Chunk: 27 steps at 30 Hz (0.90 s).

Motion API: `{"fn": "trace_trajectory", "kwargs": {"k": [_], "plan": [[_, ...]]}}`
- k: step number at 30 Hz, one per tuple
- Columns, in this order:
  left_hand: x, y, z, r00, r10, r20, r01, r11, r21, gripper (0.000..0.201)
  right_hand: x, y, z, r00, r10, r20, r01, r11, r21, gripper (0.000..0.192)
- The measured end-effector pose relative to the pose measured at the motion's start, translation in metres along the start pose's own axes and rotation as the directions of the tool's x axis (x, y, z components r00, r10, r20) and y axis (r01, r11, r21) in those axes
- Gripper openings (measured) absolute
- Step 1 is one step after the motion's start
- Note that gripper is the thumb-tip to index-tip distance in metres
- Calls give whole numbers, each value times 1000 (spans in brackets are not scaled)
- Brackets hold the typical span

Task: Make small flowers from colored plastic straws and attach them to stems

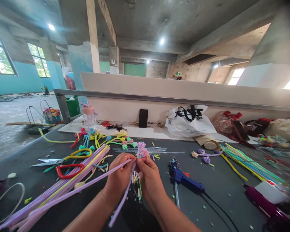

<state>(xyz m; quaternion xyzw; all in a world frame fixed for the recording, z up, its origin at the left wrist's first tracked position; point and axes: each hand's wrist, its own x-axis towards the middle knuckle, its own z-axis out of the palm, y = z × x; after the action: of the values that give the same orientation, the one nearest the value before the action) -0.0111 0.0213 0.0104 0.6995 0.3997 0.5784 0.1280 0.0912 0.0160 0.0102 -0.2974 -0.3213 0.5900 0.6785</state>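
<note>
Both hands meet over the dark table, fingers pinched together. My left hand [118, 174] is closed on a light purple pipe cleaner [87, 186], whose long end runs out to the lower left. A second purple length [124, 200] hangs down between the hands. My right hand [150, 175] pinches the base of a small pink and purple pipe cleaner flower [141, 149], which sticks up above the fingertips. The fingers hide where the stems join. Beneath the hands lie short cut pieces [135, 178], partly covered.
Left of the hands lie scissors [73, 170] with red and yellow handles on a bundle of pipe cleaners [38, 196]. A blue glue gun [187, 180] with a cord lies right. Glue sticks [149, 150], a phone [143, 118] and a white bag [188, 124] are behind.
</note>
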Motion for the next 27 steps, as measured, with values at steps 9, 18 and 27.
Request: {"fn": "trace_trajectory", "kwargs": {"k": [9, 18, 27], "plan": [[2, -3, 2, 990, 138, 3, -136, 975, 177, 15, 0, 0, 1, 994, 111, -4, -110, 994, 18, 21], [0, -8, 1, 982, 167, 85, -180, 967, 182, 19, -3, -4, 5, 986, 167, 15, -167, 976, 142, 17], [4, -3, 5, 888, -415, 198, 453, 866, -214, 16, 4, 2, -1, 997, 57, -51, -56, 998, 20, 18]]}}
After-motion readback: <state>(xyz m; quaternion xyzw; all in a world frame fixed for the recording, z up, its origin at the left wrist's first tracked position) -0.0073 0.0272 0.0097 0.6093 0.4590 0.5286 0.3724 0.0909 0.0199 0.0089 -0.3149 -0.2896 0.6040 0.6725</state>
